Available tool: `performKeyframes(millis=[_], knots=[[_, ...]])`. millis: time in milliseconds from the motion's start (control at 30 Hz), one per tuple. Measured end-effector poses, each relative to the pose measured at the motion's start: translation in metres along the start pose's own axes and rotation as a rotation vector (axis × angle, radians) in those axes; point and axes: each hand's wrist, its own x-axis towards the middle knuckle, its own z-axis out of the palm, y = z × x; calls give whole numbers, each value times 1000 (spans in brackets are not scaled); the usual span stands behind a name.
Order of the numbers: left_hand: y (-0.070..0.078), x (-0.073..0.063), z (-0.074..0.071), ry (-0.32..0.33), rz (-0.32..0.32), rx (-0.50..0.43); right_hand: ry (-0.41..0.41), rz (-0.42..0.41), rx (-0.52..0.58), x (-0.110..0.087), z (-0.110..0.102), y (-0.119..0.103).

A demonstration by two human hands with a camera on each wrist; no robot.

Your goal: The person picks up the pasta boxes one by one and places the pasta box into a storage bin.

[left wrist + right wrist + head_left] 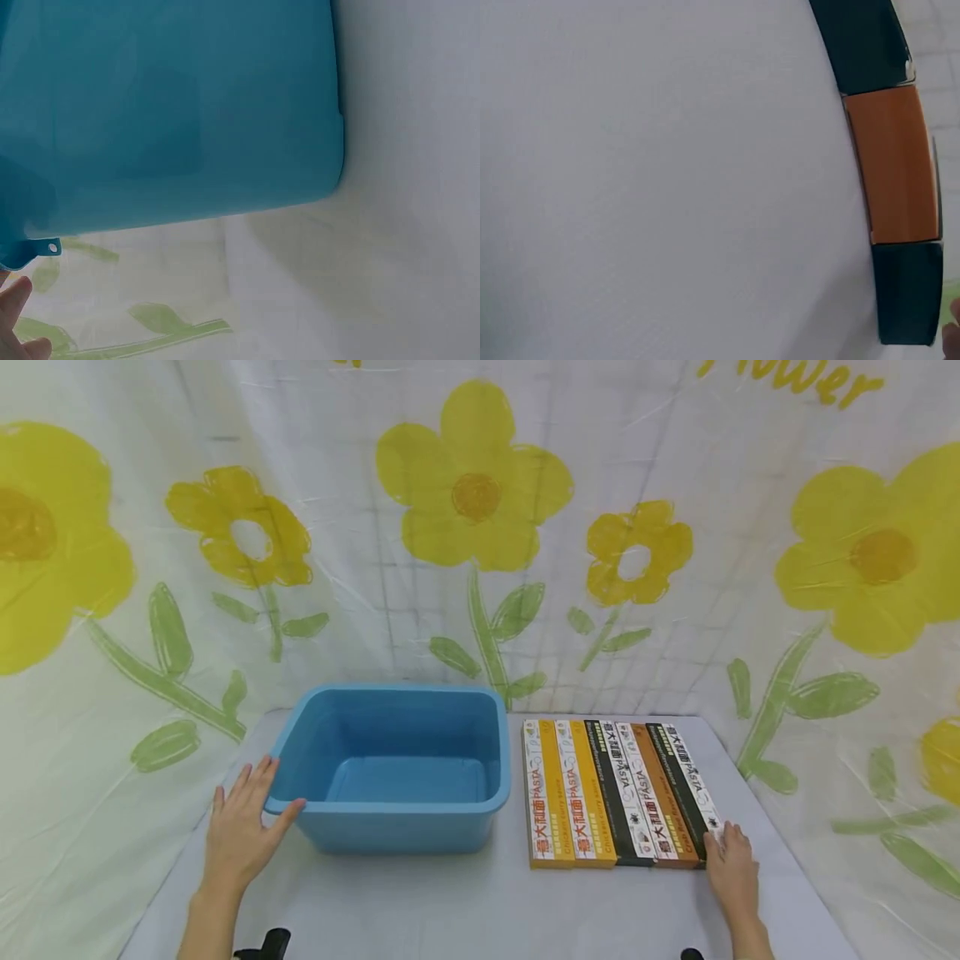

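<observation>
My left hand (238,835) touches the front left corner of a blue plastic bin (408,820), its fingers spread along the rim. In the left wrist view the side of the bin (187,112) fills much of the frame, with a few fingers (13,304) at the lower left. To the right of the bin lie several flat pasta boxes in a row. My right hand (732,870) rests at the front right edge of the rightmost black pasta box (678,785), fingers loosely extended. Fingertips (951,337) show beside the end of the dark box (907,296) in the right wrist view.
Two yellow pasta boxes (558,827) lie at the row's left, then a black one (613,793) and a brown one (660,802). A white cloth covers the table (480,910). Behind it hangs a curtain with yellow flowers (476,497).
</observation>
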Motion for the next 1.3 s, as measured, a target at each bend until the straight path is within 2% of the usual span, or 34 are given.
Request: performKeyframes(millis=[333,567,1000,1300], knots=[[0,0,2,10,-23,-28,-105,31,-37,-3,1,12],[1,0,2,-5,-27,-28,-198,7,-53,-7,-5,18],[1,-1,2,-8,-31,-11,-254,38,-50,-1,-6,14],[1,1,-2,-56,-35,-5,-219,26,-6,2,-4,23]])
